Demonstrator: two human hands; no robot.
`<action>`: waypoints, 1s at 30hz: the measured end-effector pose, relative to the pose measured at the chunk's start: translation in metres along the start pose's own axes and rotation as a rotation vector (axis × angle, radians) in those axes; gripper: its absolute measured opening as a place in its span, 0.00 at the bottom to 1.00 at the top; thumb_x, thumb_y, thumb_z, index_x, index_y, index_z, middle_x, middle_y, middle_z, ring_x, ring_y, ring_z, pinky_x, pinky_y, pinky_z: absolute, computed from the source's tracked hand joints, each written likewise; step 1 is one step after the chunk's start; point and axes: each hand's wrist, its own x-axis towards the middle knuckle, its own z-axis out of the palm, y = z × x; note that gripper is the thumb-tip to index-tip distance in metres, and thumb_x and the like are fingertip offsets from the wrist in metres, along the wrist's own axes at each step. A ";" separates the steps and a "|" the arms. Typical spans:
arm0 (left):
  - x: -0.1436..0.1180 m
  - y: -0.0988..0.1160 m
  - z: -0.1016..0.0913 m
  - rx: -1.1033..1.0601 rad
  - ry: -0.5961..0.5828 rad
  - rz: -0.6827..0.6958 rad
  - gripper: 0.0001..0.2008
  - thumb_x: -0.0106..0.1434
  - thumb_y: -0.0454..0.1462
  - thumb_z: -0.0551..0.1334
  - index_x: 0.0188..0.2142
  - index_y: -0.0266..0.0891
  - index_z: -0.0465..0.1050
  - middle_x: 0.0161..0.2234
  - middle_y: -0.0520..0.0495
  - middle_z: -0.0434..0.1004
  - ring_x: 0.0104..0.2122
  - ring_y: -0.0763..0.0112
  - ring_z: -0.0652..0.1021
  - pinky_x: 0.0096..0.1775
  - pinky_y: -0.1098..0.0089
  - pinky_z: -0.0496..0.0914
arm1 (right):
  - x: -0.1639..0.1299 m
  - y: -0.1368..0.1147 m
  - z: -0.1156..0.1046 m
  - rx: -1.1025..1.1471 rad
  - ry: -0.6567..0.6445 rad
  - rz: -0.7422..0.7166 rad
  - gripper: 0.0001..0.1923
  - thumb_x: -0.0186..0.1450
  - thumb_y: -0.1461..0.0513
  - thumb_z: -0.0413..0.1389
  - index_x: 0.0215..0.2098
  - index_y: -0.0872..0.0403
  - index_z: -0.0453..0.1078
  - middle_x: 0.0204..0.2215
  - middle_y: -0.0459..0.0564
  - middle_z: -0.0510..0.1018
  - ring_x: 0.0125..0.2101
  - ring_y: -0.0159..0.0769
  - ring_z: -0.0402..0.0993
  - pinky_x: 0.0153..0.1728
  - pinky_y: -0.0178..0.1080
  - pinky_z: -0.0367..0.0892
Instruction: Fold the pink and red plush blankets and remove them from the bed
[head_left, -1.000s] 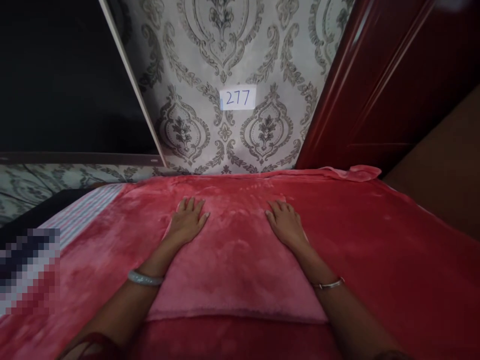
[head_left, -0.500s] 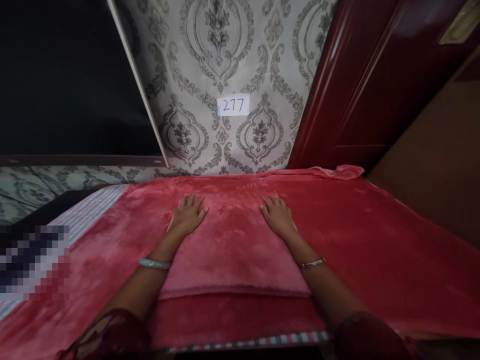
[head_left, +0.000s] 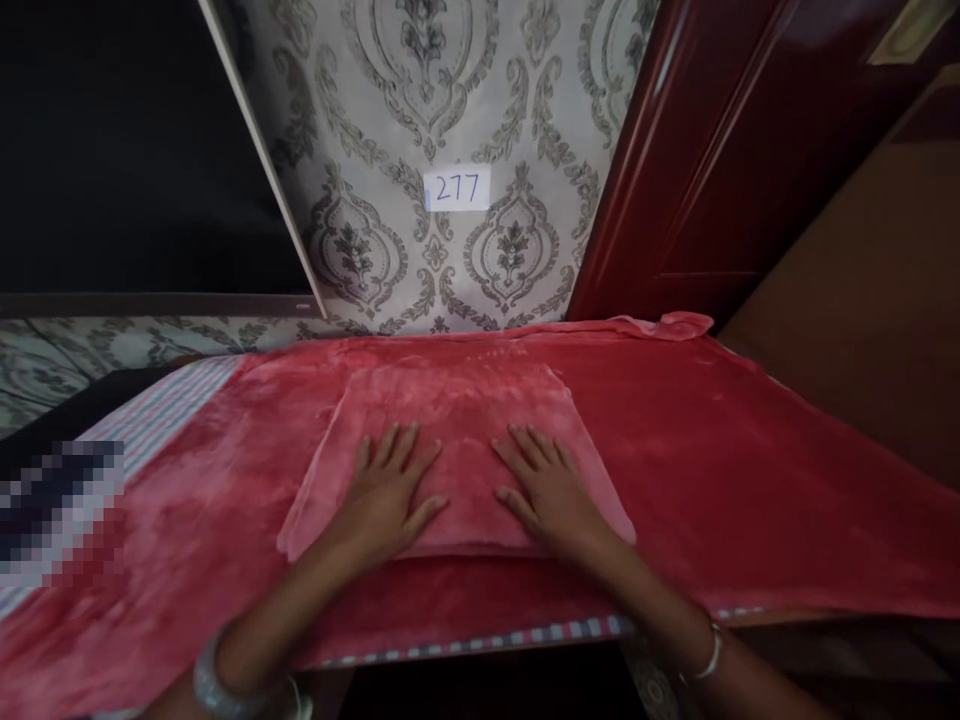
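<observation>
On the red blanket, a folded pink cloth lies flat. Left hand and right hand press it, fingers spread, grasping nothing, palms weighting its near edge so the fold holds

Folded cloth in paler pink-red plush, laid on deeper red blanket. Striped sheet in pink, white and grey-blue. Wallpaper grey-white with dark damask ornament; white label with blue numerals. Door glossy dark red. Silver bangles.
</observation>
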 end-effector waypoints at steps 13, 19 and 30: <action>-0.011 0.006 0.029 0.019 0.040 -0.009 0.32 0.69 0.53 0.53 0.69 0.52 0.58 0.72 0.43 0.52 0.70 0.46 0.54 0.66 0.38 0.48 | -0.010 -0.006 0.017 -0.031 0.021 0.021 0.29 0.72 0.52 0.48 0.71 0.42 0.57 0.72 0.48 0.54 0.71 0.52 0.45 0.67 0.61 0.43; -0.012 0.007 0.033 0.031 0.064 -0.005 0.32 0.69 0.53 0.53 0.70 0.51 0.57 0.72 0.41 0.51 0.71 0.46 0.53 0.66 0.38 0.47 | -0.010 -0.008 0.016 -0.039 0.023 0.024 0.29 0.72 0.52 0.49 0.71 0.43 0.56 0.72 0.49 0.53 0.71 0.51 0.45 0.67 0.60 0.43; -0.035 0.024 0.019 0.014 0.185 0.108 0.34 0.69 0.51 0.55 0.71 0.48 0.53 0.72 0.41 0.51 0.71 0.47 0.52 0.66 0.38 0.47 | -0.026 -0.019 0.006 0.009 0.049 -0.038 0.31 0.72 0.53 0.49 0.72 0.46 0.55 0.72 0.52 0.53 0.71 0.49 0.45 0.67 0.58 0.46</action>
